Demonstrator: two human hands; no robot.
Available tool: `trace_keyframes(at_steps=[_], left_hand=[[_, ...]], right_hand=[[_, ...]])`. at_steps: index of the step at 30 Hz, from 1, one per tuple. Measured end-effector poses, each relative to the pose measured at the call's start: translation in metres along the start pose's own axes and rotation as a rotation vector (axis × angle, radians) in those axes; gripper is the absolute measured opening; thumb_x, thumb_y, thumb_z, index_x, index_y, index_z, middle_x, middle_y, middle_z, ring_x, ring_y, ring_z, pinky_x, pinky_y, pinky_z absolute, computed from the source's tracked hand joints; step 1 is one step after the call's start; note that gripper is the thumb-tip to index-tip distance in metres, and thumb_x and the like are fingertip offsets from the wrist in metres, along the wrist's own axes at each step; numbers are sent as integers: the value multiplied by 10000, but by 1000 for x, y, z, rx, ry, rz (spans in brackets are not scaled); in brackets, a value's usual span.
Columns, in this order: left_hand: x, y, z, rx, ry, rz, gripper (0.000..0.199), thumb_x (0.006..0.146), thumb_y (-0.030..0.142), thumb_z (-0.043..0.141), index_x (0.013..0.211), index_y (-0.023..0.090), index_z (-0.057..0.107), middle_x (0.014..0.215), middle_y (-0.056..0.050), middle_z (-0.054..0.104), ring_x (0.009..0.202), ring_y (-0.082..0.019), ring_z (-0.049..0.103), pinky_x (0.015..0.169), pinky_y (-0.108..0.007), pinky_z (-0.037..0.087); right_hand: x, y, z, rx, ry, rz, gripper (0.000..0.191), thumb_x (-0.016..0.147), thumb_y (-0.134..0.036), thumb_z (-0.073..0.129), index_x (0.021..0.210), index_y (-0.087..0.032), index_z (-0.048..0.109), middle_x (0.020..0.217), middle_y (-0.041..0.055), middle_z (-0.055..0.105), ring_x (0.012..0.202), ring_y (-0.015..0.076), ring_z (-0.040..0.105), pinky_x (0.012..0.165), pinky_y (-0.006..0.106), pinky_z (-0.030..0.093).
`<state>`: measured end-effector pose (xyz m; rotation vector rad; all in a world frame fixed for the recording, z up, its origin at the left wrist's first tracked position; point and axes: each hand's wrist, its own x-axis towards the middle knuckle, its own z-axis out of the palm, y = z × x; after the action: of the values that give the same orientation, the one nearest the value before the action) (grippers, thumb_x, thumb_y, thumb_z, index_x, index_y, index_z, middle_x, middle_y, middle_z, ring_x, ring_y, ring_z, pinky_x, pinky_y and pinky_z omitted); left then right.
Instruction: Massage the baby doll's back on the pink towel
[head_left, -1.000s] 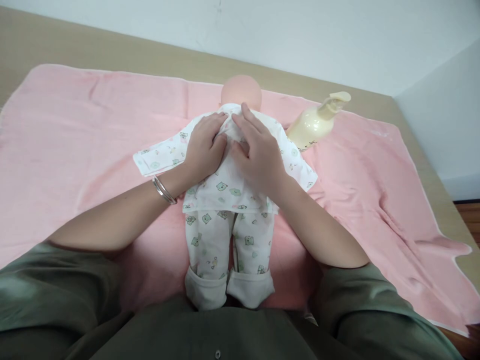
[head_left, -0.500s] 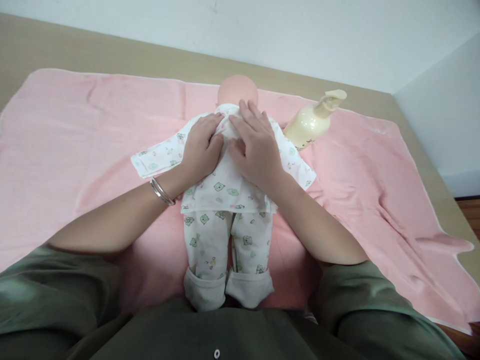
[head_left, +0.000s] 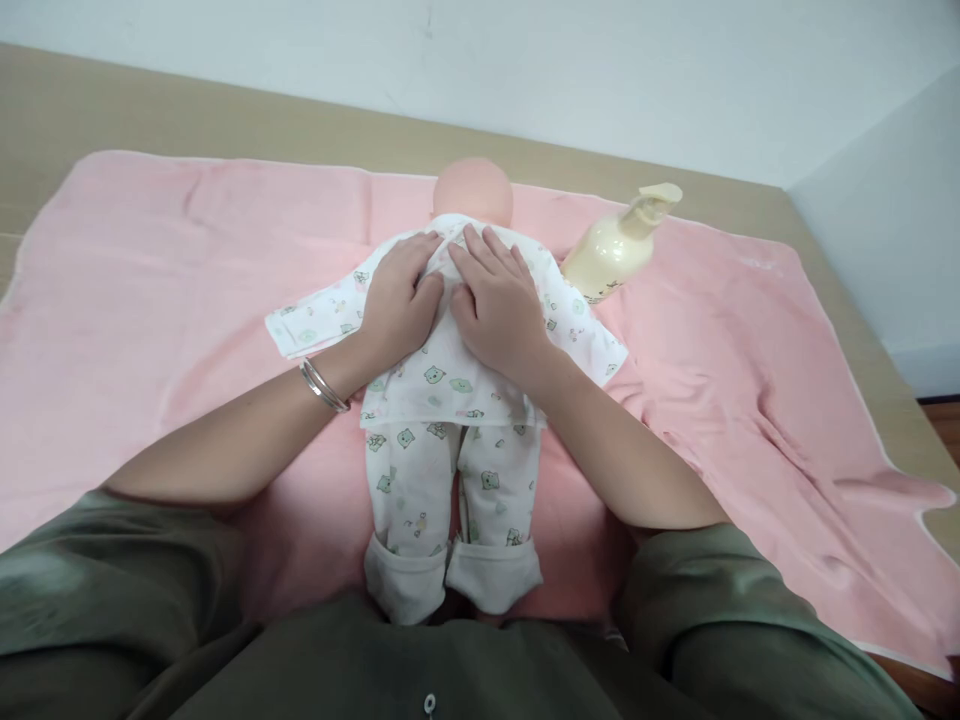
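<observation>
A baby doll [head_left: 474, 190] lies in front of me, its bald head at the far end and its legs toward my body. It wears a white printed shirt [head_left: 435, 395] and matching printed trousers [head_left: 491, 480] with turned-up cuffs. My left hand [head_left: 401, 295] rests flat on the left side of the shirt's upper part, fingers stretched toward the neckline. On the right side of the same part lies my right hand [head_left: 499, 300], its fingers spread and extended. Both palms touch the cloth and grip nothing. The shirt sleeves reach outward to both sides.
A cream pump bottle [head_left: 611, 255] lies tilted beside the doll's right-hand sleeve. Under everything a pink blanket [head_left: 172, 250] covers much of the wooden table [head_left: 262, 115], with wrinkles at the right. A white wall [head_left: 525, 70] stands behind the table.
My right hand has slid slightly down and left, its fingertips now off the doll's head and on the shirt. My left hand stays almost where it was.
</observation>
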<state>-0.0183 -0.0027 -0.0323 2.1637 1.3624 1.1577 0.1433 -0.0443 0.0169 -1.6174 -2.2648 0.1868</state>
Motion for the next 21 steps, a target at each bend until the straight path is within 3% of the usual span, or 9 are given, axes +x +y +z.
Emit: trace_keyframes(at_steps=[4, 8, 10, 12, 14, 17, 19, 21], left_hand=[[4, -5, -4, 32, 89, -70, 441, 899, 273, 500, 1262, 235, 747, 1366, -57, 748, 1318, -310, 672, 1210, -513, 535], [8, 3, -7, 65, 95, -66, 365, 969, 326, 461, 1158, 271, 769, 1241, -65, 791, 1219, -338, 710, 1141, -574, 570], [9, 19, -8, 118, 31, -38, 334, 977, 340, 451, 1057, 250, 762, 1127, -108, 799, 1118, -373, 726, 1070, -638, 584], [11, 43, -10, 156, -54, -18, 271, 939, 335, 516, 1035, 228, 745, 1086, -122, 788, 1085, -393, 725, 1039, -665, 590], [16, 69, -10, 138, -133, -50, 324, 906, 336, 597, 1175, 208, 723, 1255, -117, 759, 1240, -412, 682, 1132, -666, 549], [31, 103, -6, -55, -202, -166, 480, 976, 377, 594, 1424, 206, 603, 1599, -80, 558, 1548, -385, 450, 1320, -611, 382], [48, 115, 4, -300, -214, -229, 455, 1048, 362, 496, 1476, 215, 548, 1656, -46, 489, 1606, -315, 373, 1361, -548, 319], [67, 117, 20, -523, -236, -252, 459, 1121, 393, 306, 1477, 218, 537, 1608, -52, 542, 1549, -261, 475, 1326, -497, 399]], right_hand=[[-2, 2, -22, -52, -152, -39, 601, 1081, -278, 349, 1669, -155, 350, 1788, 111, 238, 1678, 361, 200, 1352, 707, 171], [-7, 13, -61, -131, -282, -82, 599, 1058, -259, 473, 1647, -178, 392, 1758, 150, 310, 1611, 441, 342, 1281, 843, 140], [-12, 21, -83, -110, -222, -92, 599, 1025, -230, 526, 1618, -206, 442, 1727, 129, 387, 1582, 426, 405, 1290, 830, 173], [-17, 29, -105, -19, -113, -63, 609, 1019, -257, 537, 1620, -221, 446, 1731, 85, 386, 1605, 381, 386, 1344, 732, 228], [-21, 38, -123, 90, 22, -39, 610, 1033, -297, 505, 1632, -204, 436, 1739, 47, 369, 1634, 302, 349, 1382, 577, 298], [-20, 55, -135, 202, 257, -61, 582, 1019, -269, 441, 1593, -177, 486, 1717, 12, 412, 1631, 206, 358, 1370, 430, 366], [-14, 66, -132, 217, 338, -36, 595, 994, -235, 419, 1585, -189, 480, 1731, 6, 382, 1643, 192, 327, 1377, 439, 348], [-5, 76, -124, 156, 337, 34, 625, 980, -215, 406, 1604, -209, 440, 1771, -6, 286, 1679, 216, 224, 1405, 520, 258]])
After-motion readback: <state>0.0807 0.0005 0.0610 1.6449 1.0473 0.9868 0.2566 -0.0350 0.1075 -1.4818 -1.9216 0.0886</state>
